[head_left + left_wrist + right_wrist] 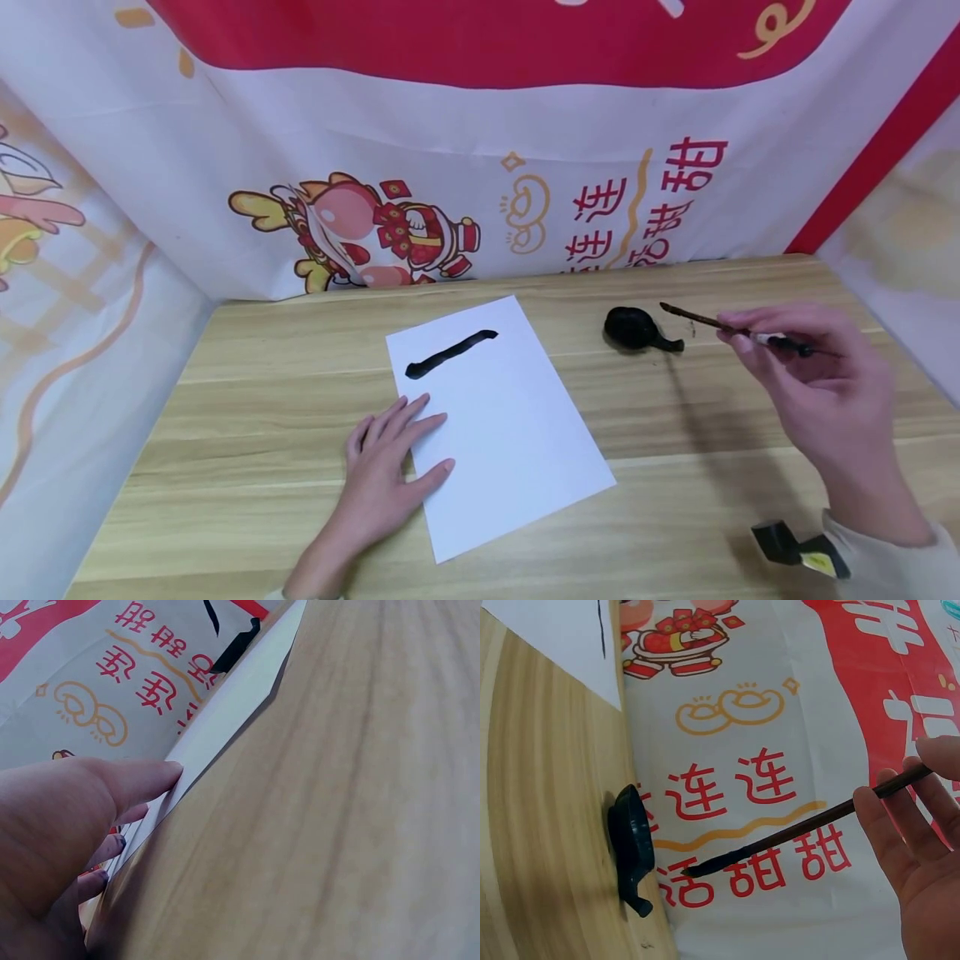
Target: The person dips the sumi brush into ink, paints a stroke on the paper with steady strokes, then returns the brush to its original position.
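In the head view, a white sheet of paper (510,433) lies at a slant, with one thick black stroke (450,354) near its top. My left hand (390,467) rests with spread fingers on the sheet's left edge; the left wrist view shows the thumb (146,780) on the paper. My right hand (832,383) holds a brown-handled writing brush (795,827) between thumb and fingers, raised above the table. Its dark tip points left, near a small black dish (632,327) with a short narrow handle. What the dish holds cannot be made out.
The wood-grain table (247,433) meets a printed white and red cloth (420,125) at the back, with cloth at both sides too. Small dark marks lie on the table near the dish. A black device (798,550) sits at my right wrist.
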